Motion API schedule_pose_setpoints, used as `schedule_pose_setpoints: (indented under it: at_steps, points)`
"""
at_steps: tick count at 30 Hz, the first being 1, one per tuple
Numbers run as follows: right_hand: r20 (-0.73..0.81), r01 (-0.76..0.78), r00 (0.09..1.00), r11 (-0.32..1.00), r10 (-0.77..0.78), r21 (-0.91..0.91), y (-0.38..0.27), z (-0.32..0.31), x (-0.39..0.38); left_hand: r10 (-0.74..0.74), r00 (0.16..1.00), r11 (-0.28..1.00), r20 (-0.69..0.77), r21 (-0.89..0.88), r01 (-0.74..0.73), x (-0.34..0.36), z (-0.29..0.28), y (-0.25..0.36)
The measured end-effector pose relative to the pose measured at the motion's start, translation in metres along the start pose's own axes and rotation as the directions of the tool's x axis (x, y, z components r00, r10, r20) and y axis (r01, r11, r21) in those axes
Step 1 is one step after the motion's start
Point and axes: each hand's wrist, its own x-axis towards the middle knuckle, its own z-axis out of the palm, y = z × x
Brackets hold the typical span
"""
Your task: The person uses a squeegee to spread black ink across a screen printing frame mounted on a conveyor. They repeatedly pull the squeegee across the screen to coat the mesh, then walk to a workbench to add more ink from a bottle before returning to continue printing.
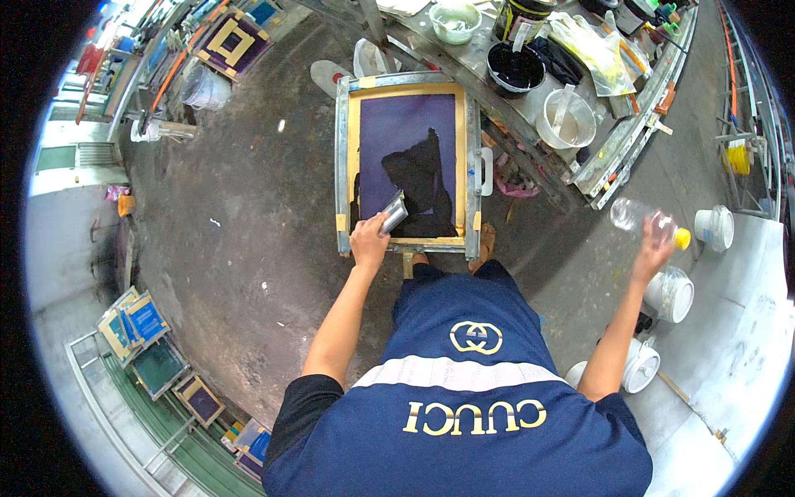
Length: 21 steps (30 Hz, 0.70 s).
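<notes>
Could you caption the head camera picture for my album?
Left hand holds a silvery tool at a framed purple panel partly coated black; right hand grips a clear, yellow-capped bottle.

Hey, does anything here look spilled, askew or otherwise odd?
The black patch on the framed purple screen looks uneven: its edges are ragged and much of the purple shows. A few pale specks stand out against the dark floor; I can't tell whether they're scraps or drips. Nothing looks clearly damaged.
</notes>
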Motion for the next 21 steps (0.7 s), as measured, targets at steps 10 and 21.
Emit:
schedule_pose_setpoints:
  at_steps: [10, 21]
  points:
    - [0.136, 0.032, 0.991, 0.995, -0.019, -0.091, -0.079, 0.023, -0.047, 0.435, 0.873, 0.889, 0.22, 0.046, -0.455, 0.023, 0.027, 0.071]
    - [0.447, -0.035, 0.895, 0.998, 0.005, 0.061, -0.094, 0.055, -0.092, -0.333, 0.938, 0.929, 0.092, -0.14, 0.344, 0.015, -0.047, -0.036]
